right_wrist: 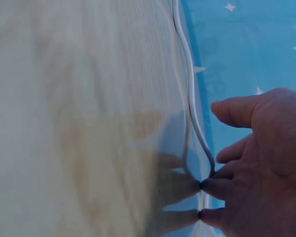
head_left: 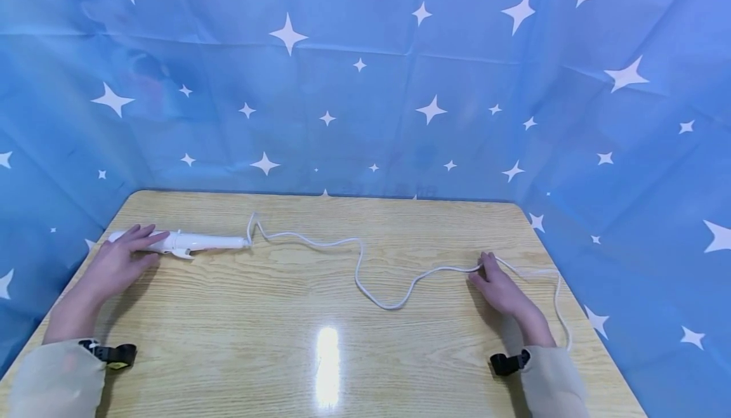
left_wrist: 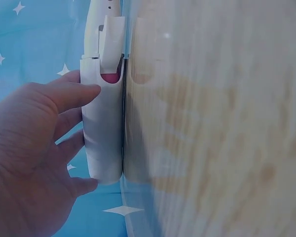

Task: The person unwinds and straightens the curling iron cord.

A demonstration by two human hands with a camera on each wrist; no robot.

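Note:
A white curling iron (head_left: 211, 241) lies near the far left of the wooden table, its thicker body pointing left. My left hand (head_left: 121, 259) rests on that thick body (left_wrist: 102, 128), fingers spread and fairly straight; a white lever (left_wrist: 112, 45) with pinkish red beneath stands beyond the fingertips. From the iron's right end a white cord (head_left: 391, 307) winds across the table to my right hand (head_left: 505, 288). The right fingertips touch the tabletop at the cord (right_wrist: 191, 84), which passes under them; the thumb stays apart from it. Those fingers look loosely extended, not curled round the cord.
The light wooden table (head_left: 240, 342) has a bright glare spot at its front middle. Beyond my right hand the cord continues to the right and bends down along the table's right side. A blue curtain (head_left: 365, 88) with white stars hangs behind and beside the table.

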